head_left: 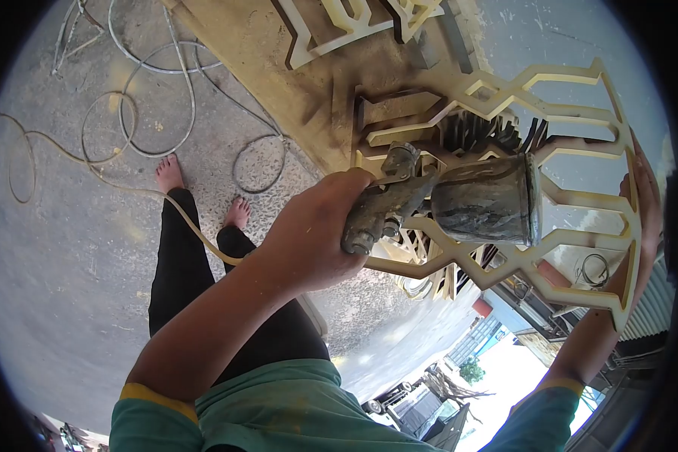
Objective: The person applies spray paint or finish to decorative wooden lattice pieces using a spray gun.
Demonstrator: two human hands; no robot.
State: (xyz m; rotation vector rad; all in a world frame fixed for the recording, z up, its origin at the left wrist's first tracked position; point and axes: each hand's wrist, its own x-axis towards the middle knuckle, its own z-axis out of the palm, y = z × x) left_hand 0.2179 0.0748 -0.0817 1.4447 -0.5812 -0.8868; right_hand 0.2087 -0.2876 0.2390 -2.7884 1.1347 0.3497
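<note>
Spray gun (pixel 429 200) in left hand (pixel 316 226), right hand (pixel 644 203) seemingly holding lattice (pixel 580 242)

No text, brand or number is legible — even on the spray gun (pixel 399 200).

The spray gun (pixel 395 200) is lying level in the left hand (pixel 316 233), which is gripping its handle. Its body is looking grey and is caked with dried paint. Its metal cup (pixel 486 202), smeared dark, is sticking out sideways towards the panel (pixel 565 76). The panel is a cream-yellow openwork lattice of angular bars. It is standing tilted just behind the cup, and the right hand (pixel 644 203) is clasping its outer edge.
</note>
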